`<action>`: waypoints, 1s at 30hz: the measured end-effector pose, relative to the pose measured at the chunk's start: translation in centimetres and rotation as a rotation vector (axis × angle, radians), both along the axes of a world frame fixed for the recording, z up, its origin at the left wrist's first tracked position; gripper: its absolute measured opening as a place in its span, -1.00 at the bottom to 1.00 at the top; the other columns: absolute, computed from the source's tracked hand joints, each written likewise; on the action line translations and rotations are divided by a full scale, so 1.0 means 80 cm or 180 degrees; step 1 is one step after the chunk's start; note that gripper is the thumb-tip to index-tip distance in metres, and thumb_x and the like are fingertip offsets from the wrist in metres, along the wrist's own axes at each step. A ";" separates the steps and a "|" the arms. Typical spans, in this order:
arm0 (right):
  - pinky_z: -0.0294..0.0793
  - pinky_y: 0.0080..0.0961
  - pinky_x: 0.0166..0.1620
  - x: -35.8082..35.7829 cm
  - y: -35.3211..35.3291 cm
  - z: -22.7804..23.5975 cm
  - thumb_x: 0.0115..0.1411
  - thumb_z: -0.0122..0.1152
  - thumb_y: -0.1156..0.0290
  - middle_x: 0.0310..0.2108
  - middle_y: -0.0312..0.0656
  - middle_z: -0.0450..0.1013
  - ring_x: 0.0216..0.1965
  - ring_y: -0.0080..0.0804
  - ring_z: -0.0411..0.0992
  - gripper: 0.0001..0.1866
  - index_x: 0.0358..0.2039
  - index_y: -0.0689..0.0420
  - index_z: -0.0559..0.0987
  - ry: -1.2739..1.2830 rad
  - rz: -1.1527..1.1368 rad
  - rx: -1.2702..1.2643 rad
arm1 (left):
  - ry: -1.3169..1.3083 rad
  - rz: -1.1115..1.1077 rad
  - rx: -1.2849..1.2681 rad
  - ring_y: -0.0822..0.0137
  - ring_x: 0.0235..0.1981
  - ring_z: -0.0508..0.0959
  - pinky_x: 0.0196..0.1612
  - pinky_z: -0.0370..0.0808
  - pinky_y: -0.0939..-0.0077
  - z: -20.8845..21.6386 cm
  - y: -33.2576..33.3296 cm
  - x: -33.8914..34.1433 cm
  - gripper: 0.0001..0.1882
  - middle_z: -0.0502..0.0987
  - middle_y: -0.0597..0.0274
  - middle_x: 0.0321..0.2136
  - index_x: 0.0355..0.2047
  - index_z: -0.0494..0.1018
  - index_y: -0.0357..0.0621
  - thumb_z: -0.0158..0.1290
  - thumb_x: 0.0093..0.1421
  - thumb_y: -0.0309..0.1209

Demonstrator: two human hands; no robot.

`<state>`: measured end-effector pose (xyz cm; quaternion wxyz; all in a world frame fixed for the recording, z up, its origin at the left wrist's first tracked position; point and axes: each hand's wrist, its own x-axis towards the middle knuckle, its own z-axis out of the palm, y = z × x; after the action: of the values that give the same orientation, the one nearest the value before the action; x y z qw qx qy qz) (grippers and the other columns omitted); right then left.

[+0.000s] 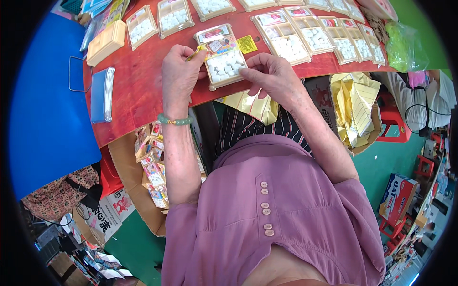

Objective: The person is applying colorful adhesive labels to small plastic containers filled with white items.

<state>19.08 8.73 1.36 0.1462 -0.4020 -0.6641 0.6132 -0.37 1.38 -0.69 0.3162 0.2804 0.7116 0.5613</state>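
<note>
Head | tray [229, 84]: white cubes [225, 66] | left hand [181, 69] pinches printed band [222, 46] | right hand [273, 77] grips tray

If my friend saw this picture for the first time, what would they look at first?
Probably the big purple top filling the lower middle. Next, near the top middle, the tray of little white blocks between the left hand and the right hand, at the red table. The bright blue surface at the far left and the green bracelet on the left wrist might catch their eye too.
</note>
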 end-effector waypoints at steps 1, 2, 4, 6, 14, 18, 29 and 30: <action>0.53 -0.62 -0.51 -0.001 0.000 -0.001 0.22 0.24 0.25 -0.46 -0.13 0.56 -0.52 -0.52 0.57 -0.63 -0.20 0.36 0.52 0.0003 -0.0005 -0.0001 | -0.0087 0.0017 -0.0016 0.50 -0.47 0.57 -0.50 0.58 0.59 0.000 0.001 0.000 -0.75 0.53 0.23 -0.47 -0.37 0.42 -0.29 0.26 0.13 -0.40; 0.53 -0.62 -0.52 0.000 0.001 -0.001 0.22 0.24 0.25 -0.46 -0.13 0.56 -0.52 -0.52 0.57 -0.63 -0.20 0.36 0.52 0.0020 0.0011 0.0000 | -0.0062 0.0016 0.0036 0.50 -0.47 0.57 -0.49 0.58 0.59 0.001 0.001 0.000 -0.75 0.53 0.24 -0.47 -0.37 0.42 -0.29 0.26 0.13 -0.40; 0.53 -0.62 -0.52 0.000 0.002 -0.002 0.22 0.24 0.25 -0.48 -0.13 0.55 -0.52 -0.52 0.57 -0.63 -0.21 0.37 0.52 0.0009 0.0015 -0.0012 | -0.0125 0.0058 0.0067 0.52 -0.47 0.56 -0.48 0.57 0.61 0.002 0.000 0.002 -0.75 0.53 0.26 -0.48 -0.38 0.42 -0.28 0.27 0.12 -0.41; 0.52 -0.62 -0.52 -0.001 0.002 -0.004 0.22 0.24 0.25 -0.49 -0.14 0.54 -0.54 -0.54 0.55 -0.63 -0.21 0.37 0.52 0.0047 0.0002 -0.0059 | -0.0253 0.0068 0.0146 0.53 -0.46 0.56 -0.48 0.56 0.63 0.002 -0.001 0.003 -0.75 0.53 0.27 -0.46 -0.38 0.43 -0.26 0.29 0.10 -0.42; 0.50 -0.62 -0.50 0.001 0.000 -0.006 0.23 0.23 0.23 -0.50 -0.17 0.52 -0.56 -0.57 0.51 -0.63 -0.21 0.35 0.53 0.0056 -0.0067 -0.0114 | -0.0731 0.0153 0.0734 0.58 -0.42 0.49 -0.38 0.46 0.66 -0.009 0.003 0.006 -0.76 0.49 0.34 -0.43 -0.38 0.42 -0.20 0.31 0.07 -0.51; 0.49 -0.61 -0.51 0.001 -0.002 -0.005 0.21 0.26 0.25 -0.51 -0.19 0.52 -0.56 -0.58 0.50 -0.65 -0.22 0.35 0.54 0.0278 -0.0031 -0.0254 | -0.1039 0.0283 0.0985 0.59 -0.42 0.47 -0.36 0.43 0.67 -0.009 -0.009 0.014 -0.77 0.48 0.34 -0.44 -0.39 0.40 -0.18 0.29 0.07 -0.55; 0.42 -0.65 -0.47 -0.005 -0.048 -0.005 0.17 0.36 0.38 -0.46 -0.31 0.49 -0.52 -0.66 0.42 -0.75 -0.28 0.28 0.54 0.0397 0.0035 0.1018 | -0.0980 0.0607 0.1100 0.62 -0.57 0.47 -0.53 0.37 0.76 0.012 -0.080 0.012 -0.75 0.52 0.34 -0.48 -0.41 0.36 -0.08 0.25 0.11 -0.60; 0.42 -0.65 -0.46 -0.001 -0.050 -0.003 0.15 0.37 0.39 -0.47 -0.31 0.48 -0.51 -0.65 0.42 -0.76 -0.29 0.27 0.54 0.0402 -0.0095 0.1472 | -0.1006 0.0650 0.1076 0.61 -0.56 0.47 -0.53 0.38 0.76 0.011 -0.084 0.013 -0.75 0.52 0.34 -0.48 -0.41 0.36 -0.08 0.25 0.12 -0.60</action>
<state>18.98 4.70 1.12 0.2847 -0.3284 -0.7704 0.4665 0.65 -5.35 0.16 0.3137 0.1647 0.5739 0.7383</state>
